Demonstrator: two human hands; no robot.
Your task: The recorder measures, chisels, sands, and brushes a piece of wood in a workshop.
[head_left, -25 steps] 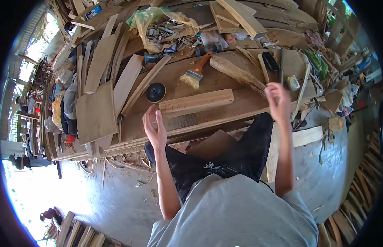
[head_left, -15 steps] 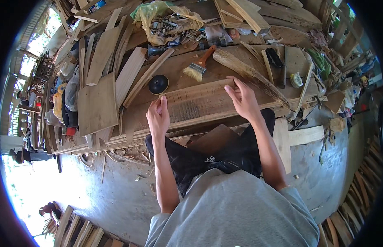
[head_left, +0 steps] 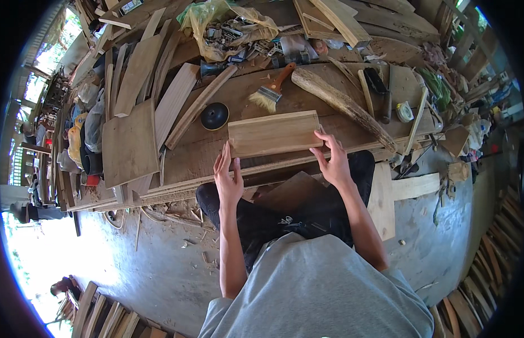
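Note:
A short rectangular wooden board (head_left: pixel 274 134) shows its broad face above the near edge of the workbench (head_left: pixel 200 155). My left hand (head_left: pixel 228 179) is at its lower left corner, fingers extended along the end and thumb below the near edge. At the right end, my right hand (head_left: pixel 333 160) pinches the lower corner between fingers and thumb. The board is steadied between both hands; whether its underside rests on the bench cannot be made out. Just beyond it lie a paintbrush (head_left: pixel 273 90) with a wooden handle and a round black disc (head_left: pixel 215 116).
A rough wooden club-like piece (head_left: pixel 340 101) lies to the right, near a tape roll (head_left: pixel 405 111). Planks and a flat panel (head_left: pixel 130 143) crowd the left. Behind, a plastic bag (head_left: pixel 217 34) holds metal hardware. Wood scraps litter the floor (head_left: pixel 172 265).
The board has turned from its narrow edge to its broad face. Both hands have come nearer to me, now at its lower corners; the left has also shifted slightly right.

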